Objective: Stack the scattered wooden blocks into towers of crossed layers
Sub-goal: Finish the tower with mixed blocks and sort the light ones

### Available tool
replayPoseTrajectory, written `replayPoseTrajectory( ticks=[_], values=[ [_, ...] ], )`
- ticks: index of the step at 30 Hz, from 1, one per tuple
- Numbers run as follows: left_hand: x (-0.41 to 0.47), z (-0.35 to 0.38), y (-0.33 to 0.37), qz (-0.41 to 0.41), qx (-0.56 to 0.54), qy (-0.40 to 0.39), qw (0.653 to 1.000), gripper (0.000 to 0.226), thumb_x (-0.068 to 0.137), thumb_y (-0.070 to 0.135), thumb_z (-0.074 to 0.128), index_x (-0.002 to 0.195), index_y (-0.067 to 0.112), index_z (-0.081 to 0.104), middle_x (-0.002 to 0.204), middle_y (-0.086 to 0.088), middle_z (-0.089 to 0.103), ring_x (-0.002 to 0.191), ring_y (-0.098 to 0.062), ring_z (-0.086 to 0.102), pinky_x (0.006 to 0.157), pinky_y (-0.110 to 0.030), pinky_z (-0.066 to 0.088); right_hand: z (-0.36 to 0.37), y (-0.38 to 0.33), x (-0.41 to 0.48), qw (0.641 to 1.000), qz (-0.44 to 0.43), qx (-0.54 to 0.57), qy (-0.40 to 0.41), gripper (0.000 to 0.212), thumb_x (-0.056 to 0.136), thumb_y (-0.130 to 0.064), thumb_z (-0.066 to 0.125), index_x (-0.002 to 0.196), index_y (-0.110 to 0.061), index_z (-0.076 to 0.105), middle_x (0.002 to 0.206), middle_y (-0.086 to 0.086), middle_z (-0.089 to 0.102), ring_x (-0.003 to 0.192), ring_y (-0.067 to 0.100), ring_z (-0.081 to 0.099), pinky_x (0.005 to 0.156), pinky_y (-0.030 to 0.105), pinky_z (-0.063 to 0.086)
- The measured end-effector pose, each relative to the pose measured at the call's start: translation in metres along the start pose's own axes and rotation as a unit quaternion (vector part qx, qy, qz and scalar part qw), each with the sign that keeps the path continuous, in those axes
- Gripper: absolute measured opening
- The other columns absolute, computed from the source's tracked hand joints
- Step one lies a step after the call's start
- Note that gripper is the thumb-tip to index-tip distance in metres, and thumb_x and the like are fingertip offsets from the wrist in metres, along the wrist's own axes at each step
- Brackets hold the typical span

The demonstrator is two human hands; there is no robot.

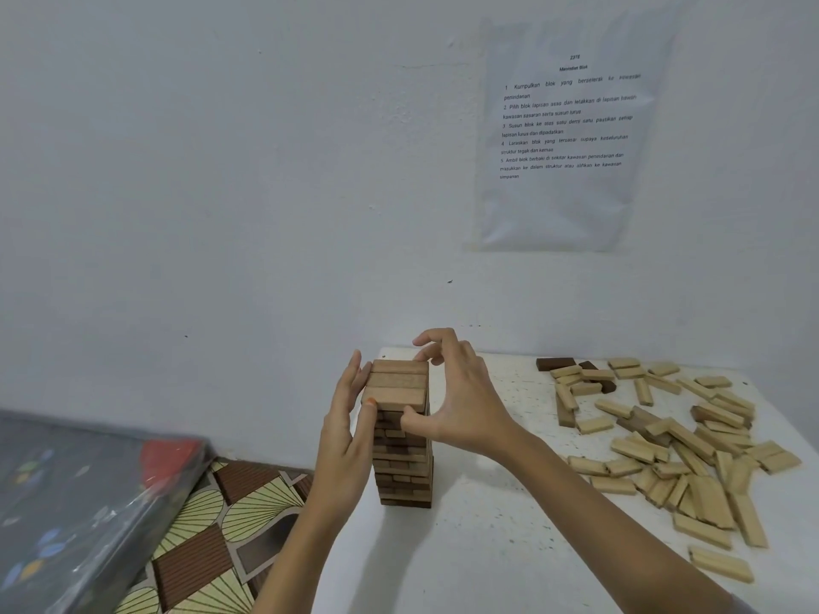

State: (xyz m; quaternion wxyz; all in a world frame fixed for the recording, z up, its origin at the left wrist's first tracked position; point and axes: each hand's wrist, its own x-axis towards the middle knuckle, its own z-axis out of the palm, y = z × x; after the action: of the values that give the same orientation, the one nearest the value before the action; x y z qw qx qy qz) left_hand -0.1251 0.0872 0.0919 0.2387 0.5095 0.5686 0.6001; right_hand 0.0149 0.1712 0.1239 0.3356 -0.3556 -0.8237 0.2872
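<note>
Tower (403, 458) of crossed wooden layers stands upright near the left edge of the white desk (487, 547). Our left hand (345, 436) lies flat, fingers straight, against its upper left side. Our right hand (461, 405) spans the top layers, thumb on the near face and curled fingers at the far right corner. Loose blocks (709, 502) lie scattered well to the right on the desk.

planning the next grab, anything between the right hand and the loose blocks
Nothing visible does. The right hand holds the top of the tower; only white tabletop lies between it and the scattered blocks.
</note>
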Motion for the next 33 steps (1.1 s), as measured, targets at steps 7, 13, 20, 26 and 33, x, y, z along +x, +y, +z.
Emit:
replayPoseTrajectory(
  ticks=[7,13,20,26,33],
  values=[
    [-0.001,0.001,-0.003,-0.012,-0.005,0.007,1.000,0.044,0.100,0.029,0.042,0.140,0.046,0.032,0.138,0.025,0.050,0.135,-0.001,0.040,0.116,-0.040,0.032,0.002,-0.001,-0.002,1.000,0.008,0.002,-0.026,0.064,0.065,-0.041,0.061,0.120,-0.041,0.028,0.110,-0.021,0.042,0.107,0.001,0.035,0.091,0.024,0.027],
    [-0.006,-0.002,0.004,-0.060,-0.026,0.027,0.997,0.041,0.105,0.026,0.035,0.142,0.043,0.034,0.148,0.023,0.039,0.137,0.010,0.029,0.118,-0.030,0.021,0.000,0.004,-0.017,0.995,0.049,0.073,-0.048,0.079,0.074,-0.041,0.057,0.143,-0.040,0.017,0.131,-0.029,0.022,0.129,-0.001,0.020,0.112,0.032,0.020],
    [-0.001,0.000,-0.002,-0.123,-0.035,-0.029,0.991,0.050,0.099,0.044,0.033,0.149,0.038,0.025,0.157,0.019,0.022,0.141,0.005,0.016,0.116,-0.025,0.010,0.026,-0.006,-0.037,0.981,0.131,0.130,-0.062,0.072,0.100,-0.026,0.041,0.153,-0.028,-0.008,0.159,-0.016,-0.006,0.141,-0.005,-0.006,0.116,0.027,0.001],
    [0.000,0.006,-0.001,-0.129,-0.062,-0.042,0.989,0.046,0.105,0.034,0.027,0.150,0.032,0.025,0.157,0.017,0.024,0.142,0.006,0.017,0.113,-0.019,0.013,0.042,-0.010,-0.032,0.978,0.152,0.130,-0.054,0.063,0.104,-0.029,0.025,0.150,-0.029,-0.018,0.160,-0.016,-0.015,0.144,-0.001,-0.016,0.120,0.030,-0.005],
    [0.001,0.007,-0.005,-0.118,-0.058,-0.036,0.991,0.067,0.086,0.049,0.027,0.150,0.029,0.029,0.155,0.015,0.030,0.142,0.005,0.020,0.120,-0.026,0.013,0.043,-0.013,-0.032,0.983,0.146,0.102,-0.045,0.059,0.105,-0.026,0.020,0.150,-0.025,-0.018,0.160,-0.013,-0.017,0.143,-0.001,-0.018,0.120,0.028,-0.007]
  ],
)
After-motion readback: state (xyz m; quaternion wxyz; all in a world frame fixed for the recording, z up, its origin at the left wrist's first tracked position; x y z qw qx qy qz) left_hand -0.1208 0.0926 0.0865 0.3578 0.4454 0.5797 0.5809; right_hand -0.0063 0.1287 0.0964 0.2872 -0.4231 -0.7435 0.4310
